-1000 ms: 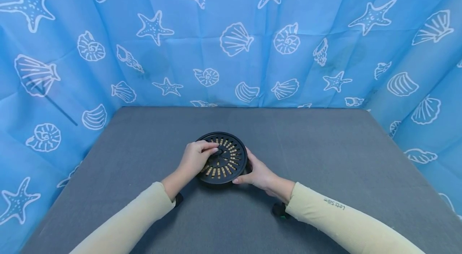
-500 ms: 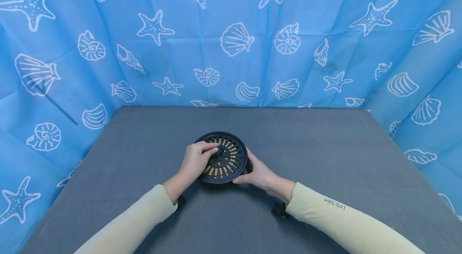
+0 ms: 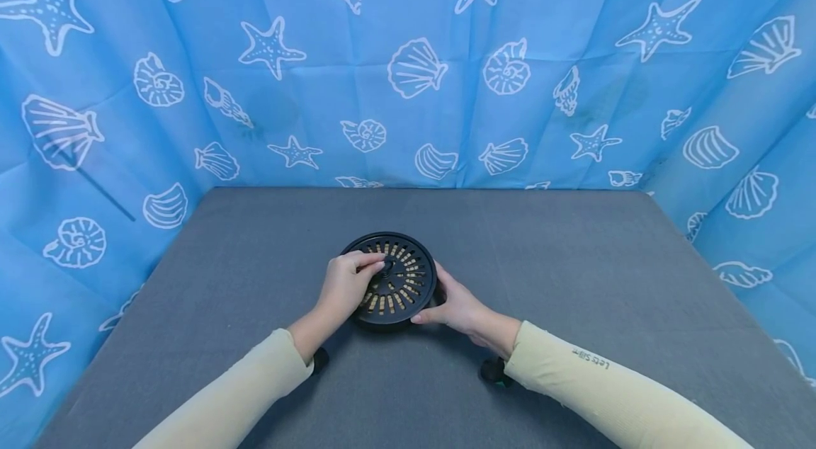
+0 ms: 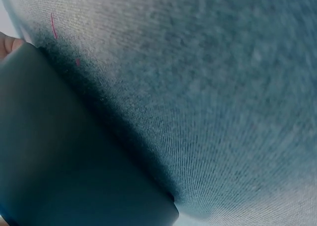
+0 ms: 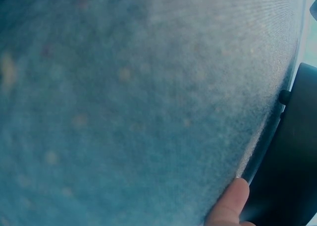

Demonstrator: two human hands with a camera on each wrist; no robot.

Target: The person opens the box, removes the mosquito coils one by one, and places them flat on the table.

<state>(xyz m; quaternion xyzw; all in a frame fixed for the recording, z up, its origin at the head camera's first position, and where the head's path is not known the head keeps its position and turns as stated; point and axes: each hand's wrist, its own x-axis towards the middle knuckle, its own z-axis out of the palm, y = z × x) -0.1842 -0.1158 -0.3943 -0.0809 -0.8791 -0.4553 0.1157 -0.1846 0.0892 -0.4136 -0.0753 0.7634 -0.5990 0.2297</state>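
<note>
A round black container [image 3: 382, 327] stands on the grey table, topped by a black lid [image 3: 417, 293] with slots cut in a ring. Tan material shows through the slots. My left hand [image 3: 343, 285] pinches the small knob [image 3: 387, 266] at the lid's centre between thumb and fingertips. From the right, my right hand [image 3: 460, 307] grips the container's side, thumb at the front and fingers behind it, partly hidden. The left wrist view has the container's dark wall [image 4: 74, 146] at lower left. In the right wrist view a thumb [image 5: 232, 201] lies against that wall.
The grey cloth-covered table [image 3: 548, 251] spreads around the container. A blue curtain [image 3: 357, 95] printed with white shells and starfish hangs behind it and along both sides. Dark wrist cameras [image 3: 494, 371] sit under the sleeve cuffs.
The lid has shifted very slightly to the left and turned a little under my left hand, which still pinches the knob. My right hand has stayed in place.
</note>
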